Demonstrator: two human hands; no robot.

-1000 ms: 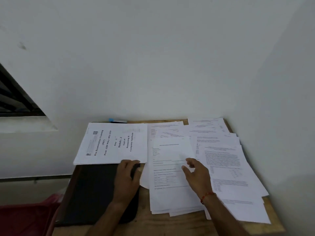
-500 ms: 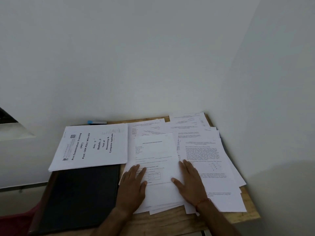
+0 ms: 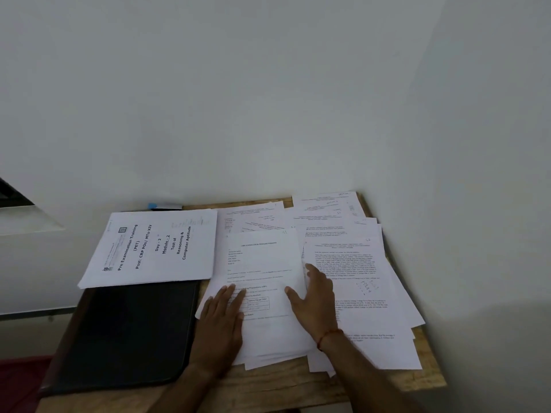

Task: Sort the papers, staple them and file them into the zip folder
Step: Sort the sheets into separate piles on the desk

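Note:
A loose pile of printed white papers (image 3: 265, 257) covers the middle and right of a small wooden table (image 3: 298, 386). My left hand (image 3: 222, 320) lies flat on the pile's lower left part, fingers apart. My right hand (image 3: 314, 302) rests flat on the pile's right side, with a red thread at the wrist. More sheets (image 3: 357, 269) fan out to the right. A stapled booklet with bold sideways print (image 3: 152, 248) lies at the left. Its near edge overlaps the black zip folder (image 3: 128, 335), which lies shut.
A blue and white object (image 3: 162, 206), perhaps a stapler, sits at the table's back edge against the wall. White walls close the table in at the back and right. Something red (image 3: 18, 383) is beside the table at the lower left.
My left hand has moved from the folder's edge onto the paper pile. My right hand has flattened onto the sheets. The view has shifted to the right.

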